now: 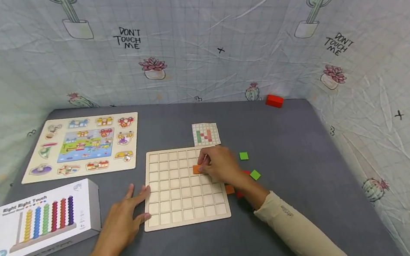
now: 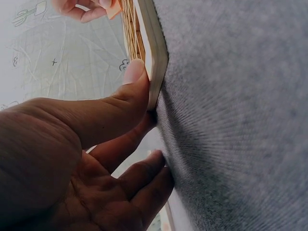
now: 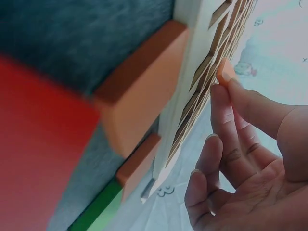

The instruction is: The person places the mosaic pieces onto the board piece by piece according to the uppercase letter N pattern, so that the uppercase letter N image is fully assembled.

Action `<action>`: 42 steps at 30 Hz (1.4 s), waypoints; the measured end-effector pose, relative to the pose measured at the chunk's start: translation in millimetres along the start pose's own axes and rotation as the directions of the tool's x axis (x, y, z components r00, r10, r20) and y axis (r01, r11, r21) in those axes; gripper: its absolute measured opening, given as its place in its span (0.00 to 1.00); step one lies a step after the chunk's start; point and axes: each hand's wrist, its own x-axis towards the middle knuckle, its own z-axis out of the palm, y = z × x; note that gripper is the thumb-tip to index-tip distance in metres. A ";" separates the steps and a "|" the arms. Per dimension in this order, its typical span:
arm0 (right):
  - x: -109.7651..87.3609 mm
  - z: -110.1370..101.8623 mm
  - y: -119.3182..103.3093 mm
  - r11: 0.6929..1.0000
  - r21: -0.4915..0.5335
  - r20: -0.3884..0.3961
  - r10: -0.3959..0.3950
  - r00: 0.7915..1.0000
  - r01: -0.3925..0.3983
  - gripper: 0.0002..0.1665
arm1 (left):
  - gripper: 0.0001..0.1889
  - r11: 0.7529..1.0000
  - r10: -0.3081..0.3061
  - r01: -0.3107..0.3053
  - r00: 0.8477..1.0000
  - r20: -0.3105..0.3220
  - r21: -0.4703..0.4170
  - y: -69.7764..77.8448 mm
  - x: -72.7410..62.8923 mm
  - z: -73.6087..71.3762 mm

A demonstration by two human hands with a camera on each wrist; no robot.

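A square wooden grid board lies on the grey table, its cells bare wherever they show. My right hand reaches over its upper right part and pinches an orange square tile between thumb and fingertips. The right wrist view shows this tile tilted close over the cells. My left hand, fingers spread, touches the board's left edge; in the left wrist view its thumb rests on the rim. Just behind the board lies a small pattern card with green, red and orange squares.
Right of the board lie green tiles, red tiles partly under the right forearm, and an orange tile. A red block sits at the back right. On the left are a picture puzzle board and a white box.
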 end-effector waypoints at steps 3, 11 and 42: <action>0.9 0.8 -4.2 1.000 -0.014 0.005 0.007 1.000 -0.007 0.09 | 0.38 1.000 -0.003 0.003 1.000 -0.002 0.001 0.4 0.4 -0.4; 2.8 3.3 -11.8 0.997 -0.067 0.031 0.027 0.999 -0.025 0.06 | 0.37 1.000 0.007 -0.007 1.000 -0.013 0.000 1.2 -0.1 0.4; -21.5 -31.2 28.4 0.996 0.089 0.032 -0.002 0.999 -0.001 0.09 | 0.37 1.000 0.008 -0.008 1.000 -0.016 -0.008 -0.6 -0.3 0.7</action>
